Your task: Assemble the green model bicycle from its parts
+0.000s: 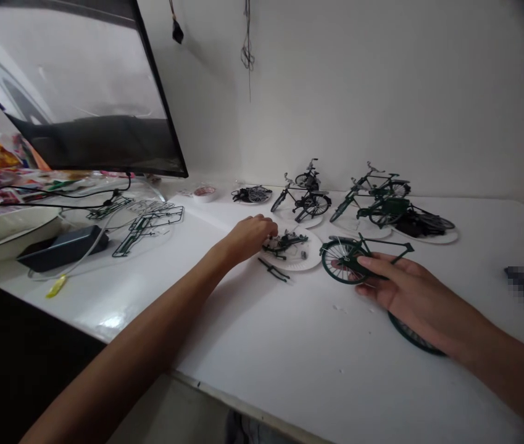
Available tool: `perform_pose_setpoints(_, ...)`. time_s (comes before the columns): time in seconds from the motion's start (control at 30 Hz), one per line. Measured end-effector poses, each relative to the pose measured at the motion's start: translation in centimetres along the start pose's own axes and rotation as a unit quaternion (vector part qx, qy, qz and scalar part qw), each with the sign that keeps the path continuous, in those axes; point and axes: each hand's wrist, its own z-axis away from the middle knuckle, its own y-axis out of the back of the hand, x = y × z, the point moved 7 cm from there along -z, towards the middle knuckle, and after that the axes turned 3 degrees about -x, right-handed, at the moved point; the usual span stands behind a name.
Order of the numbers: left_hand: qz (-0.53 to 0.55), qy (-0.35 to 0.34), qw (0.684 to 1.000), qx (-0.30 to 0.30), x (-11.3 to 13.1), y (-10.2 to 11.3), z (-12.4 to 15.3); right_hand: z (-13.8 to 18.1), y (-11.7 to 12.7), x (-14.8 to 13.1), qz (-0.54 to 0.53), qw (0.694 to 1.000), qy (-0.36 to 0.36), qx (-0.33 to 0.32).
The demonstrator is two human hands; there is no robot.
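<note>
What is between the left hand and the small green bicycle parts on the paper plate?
Nothing visible: the left hand reaches right up to the bicycle parts on the paper plate.

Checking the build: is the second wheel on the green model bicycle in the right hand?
Off: the frame has one spoked wheel; a dark green wheel lies on the table beneath the right hand.

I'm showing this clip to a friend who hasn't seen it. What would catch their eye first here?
Dark green model bicycles stand along the back of the white table, most on white paper plates. In front of them, the right hand grips a spoked model bicycle wheel and frame, while the left hand reaches over a paper plate holding small parts. At far left, a large dark-framed screen stands out.
</note>
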Motion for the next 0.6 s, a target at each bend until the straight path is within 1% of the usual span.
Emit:
perform_pose_setpoints(0.1,0.003,-0.009,1.0,0.001,0.0,0.2,0.1,-0.1,0.0,0.1,0.001,1.0,0.001,-0.003)
perform_pose_setpoints(0.27,0.011,-0.019,1.0,0.02,0.3,0.6,0.1,-0.2,0.0,0.1,0.001,1.0,0.006,-0.006)
perform_pose_setpoints(0.43,0.017,-0.023,0.999,0.015,0.7,-0.1,-0.4,-0.2,0.2,0.3,-0.009,1.0,0.003,-0.01)
perform_pose_setpoints(0.6,0.002,-0.014,1.0,0.025,1.2,-0.4,-0.7,0.0,0.0,0.4,0.0,1.0,-0.001,-0.013)
